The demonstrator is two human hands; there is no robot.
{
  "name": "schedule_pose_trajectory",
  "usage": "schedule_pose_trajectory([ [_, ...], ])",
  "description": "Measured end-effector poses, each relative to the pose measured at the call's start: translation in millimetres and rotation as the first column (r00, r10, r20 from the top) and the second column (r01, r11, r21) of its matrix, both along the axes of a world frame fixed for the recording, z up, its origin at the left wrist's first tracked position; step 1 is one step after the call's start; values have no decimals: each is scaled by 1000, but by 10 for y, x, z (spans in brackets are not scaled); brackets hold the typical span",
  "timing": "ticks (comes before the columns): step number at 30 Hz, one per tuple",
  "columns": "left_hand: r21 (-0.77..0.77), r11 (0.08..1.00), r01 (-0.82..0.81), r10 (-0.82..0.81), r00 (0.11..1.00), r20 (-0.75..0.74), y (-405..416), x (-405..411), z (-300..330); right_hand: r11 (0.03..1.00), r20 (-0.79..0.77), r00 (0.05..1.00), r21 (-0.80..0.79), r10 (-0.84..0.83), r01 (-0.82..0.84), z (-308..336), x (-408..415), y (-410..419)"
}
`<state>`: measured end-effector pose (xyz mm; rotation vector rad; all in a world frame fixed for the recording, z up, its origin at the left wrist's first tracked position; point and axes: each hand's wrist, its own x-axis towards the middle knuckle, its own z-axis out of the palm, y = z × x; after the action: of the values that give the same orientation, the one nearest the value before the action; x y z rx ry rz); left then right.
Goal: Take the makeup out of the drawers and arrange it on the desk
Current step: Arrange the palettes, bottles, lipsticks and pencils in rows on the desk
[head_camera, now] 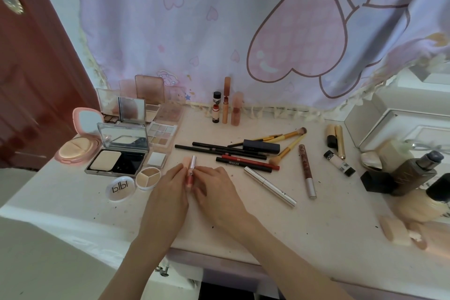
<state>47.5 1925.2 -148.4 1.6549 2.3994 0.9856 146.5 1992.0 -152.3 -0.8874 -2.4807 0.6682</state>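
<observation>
From where I watch, the open compacts sit at ten o'clock on the desk (316, 221): a pink cushion compact (78, 143) farthest left, then a black powder compact (117, 163) with its mirror lid up, and a round lid (120, 188) beside a three-shade concealer pot (147, 177) just below. At the centre I see my left hand (170, 185) and right hand (216, 187) meeting on a slim pink lip gloss tube (191, 169), which lies with its long axis running twelve to six, silver cap end pointing to twelve. Both hands have their fingers lightly curled, fingertips pinching the tube from either side, palms down near the desk. At one o'clock lie dark pencils (219, 150) running nine to three, with yellow-handled brushes (289, 141) across them. Three upright lip tubes (225, 107) stand at twelve against the curtain (219, 31). Foundation bottles (414, 178) crowd three o'clock.
</observation>
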Motion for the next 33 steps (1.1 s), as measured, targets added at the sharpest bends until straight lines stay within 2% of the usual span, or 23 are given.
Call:
schedule_pose_trajectory([
  [6,-41,999,-21,22,999,28,-26,20,19,999,10,1000,-34,21,-21,-11,69,11],
  [9,42,998,-38,39,999,-33,-71,98,71,994,-30,1000,-107,4,-7,29,220,24],
  [11,121,993,1,13,994,-113,-75,156,82,995,-52,998,-100,-23,18,76,370,41],
  [16,101,976,192,-177,974,-137,8,349,8,968,-75,967,45,-245,249,191,866,153],
  [18,64,963,263,-257,962,-93,66,417,-23,938,-29,941,81,-336,337,202,1070,208],
  [20,42,946,322,-320,946,-46,131,498,-36,919,102,914,83,-392,385,169,1237,250],
  [22,42,928,370,-368,929,-39,211,586,-41,919,230,890,92,-394,383,128,1328,261],
  [25,27,909,415,-412,908,-80,326,685,-28,937,262,900,102,-349,333,99,1367,260],
  [28,-7,881,472,-469,874,-126,380,692,-36,957,164,946,-25,-281,289,114,1380,247],
  [30,-3,877,480,-479,875,-65,369,692,-30,934,50,959,-216,-280,284,159,1379,258],
  [31,14,879,476,-476,879,-10,359,696,-28,889,-31,946,-352,-322,292,187,1382,271],
  [32,32,885,465,-466,884,45,349,704,-21,805,-125,911,-525,-394,276,222,1389,282],
  [33,48,894,445,-448,890,90,339,714,-18,680,-213,854,-705,-474,202,254,1387,287],
])
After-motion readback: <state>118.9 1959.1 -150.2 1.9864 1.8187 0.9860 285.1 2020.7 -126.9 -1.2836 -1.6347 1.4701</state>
